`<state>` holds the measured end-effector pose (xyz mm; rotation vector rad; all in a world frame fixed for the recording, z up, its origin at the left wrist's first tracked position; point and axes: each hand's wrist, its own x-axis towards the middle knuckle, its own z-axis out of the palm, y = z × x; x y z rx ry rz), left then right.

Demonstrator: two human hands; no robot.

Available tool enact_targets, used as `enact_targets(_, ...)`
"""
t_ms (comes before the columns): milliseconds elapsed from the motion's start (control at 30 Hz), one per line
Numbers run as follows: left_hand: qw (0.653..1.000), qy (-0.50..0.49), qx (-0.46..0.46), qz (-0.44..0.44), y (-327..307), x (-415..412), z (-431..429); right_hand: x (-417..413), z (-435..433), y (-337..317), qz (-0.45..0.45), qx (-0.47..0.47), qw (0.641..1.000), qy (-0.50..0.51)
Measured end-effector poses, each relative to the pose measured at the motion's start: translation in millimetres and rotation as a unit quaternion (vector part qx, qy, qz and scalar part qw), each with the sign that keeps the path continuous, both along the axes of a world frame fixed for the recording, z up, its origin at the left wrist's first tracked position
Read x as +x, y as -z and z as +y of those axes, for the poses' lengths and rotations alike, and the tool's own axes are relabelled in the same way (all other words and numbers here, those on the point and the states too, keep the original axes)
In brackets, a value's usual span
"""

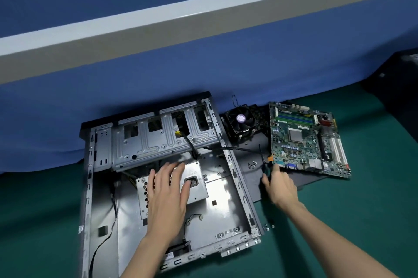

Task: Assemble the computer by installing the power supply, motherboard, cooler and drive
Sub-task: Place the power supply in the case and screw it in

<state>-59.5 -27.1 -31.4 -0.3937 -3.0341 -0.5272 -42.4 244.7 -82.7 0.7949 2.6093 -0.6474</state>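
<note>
Seen from above on a green mat (339, 221): one open computer case (226, 207), lying flat against a blue wall (203, 63). Inside it, one silver power supply (196, 173), loose on the case floor just below the drive cage (158, 139), tilted out of square with the walls. Pressed flat on top, left hand (168, 189), fingers straight and slightly apart, thumb at the round socket. To the right, over a black side panel (251, 178), right hand (281, 185), fingers curled round the handle of one screwdriver (265, 164), somewhat blurred. Beyond, one green motherboard (307, 139) and one cooler (241, 123) with a purple hub sticker, lettering too small to read; board markings likewise illegible. Beside the screwdriver shaft, a small cluster of screws (252, 164), too fine to count; by the case's near right corner, what look like three more.
</note>
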Motion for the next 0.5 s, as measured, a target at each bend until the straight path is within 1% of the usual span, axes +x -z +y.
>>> enact_targets(133, 1.000, 0.001, 0.000, -0.013, -2, 0, 0, -5, -7, 9, -0.018, 0.035, 0.999, -0.020)
enact_targets(233, 1.000, 0.009, 0.009, -0.019, -5, 0, 0, -2, -10, 10, -0.004, 0.049, 0.999, -0.001)
enact_targets(300, 0.999, 0.015, 0.037, -0.019, -7, 2, -2, 0, -12, 5, 0.013, 0.074, 0.997, 0.005)
enact_targets(333, 0.998, 0.012, 0.056, -0.021, -10, 4, -4, 1, -13, 0, 0.034, 0.084, 0.996, 0.015)
enact_targets(367, 0.997, 0.002, 0.074, -0.023, -13, 6, -8, 0, -15, -7, 0.072, 0.085, 0.993, 0.031)
enact_targets(433, 0.996, -0.029, 0.084, 0.000, -20, 13, -19, -3, -24, -25, 0.192, 0.061, 0.978, 0.062)
enact_targets(500, 0.995, -0.078, 0.037, 0.043, -25, 22, -37, -8, -40, -50, 0.329, 0.051, 0.942, 0.052)
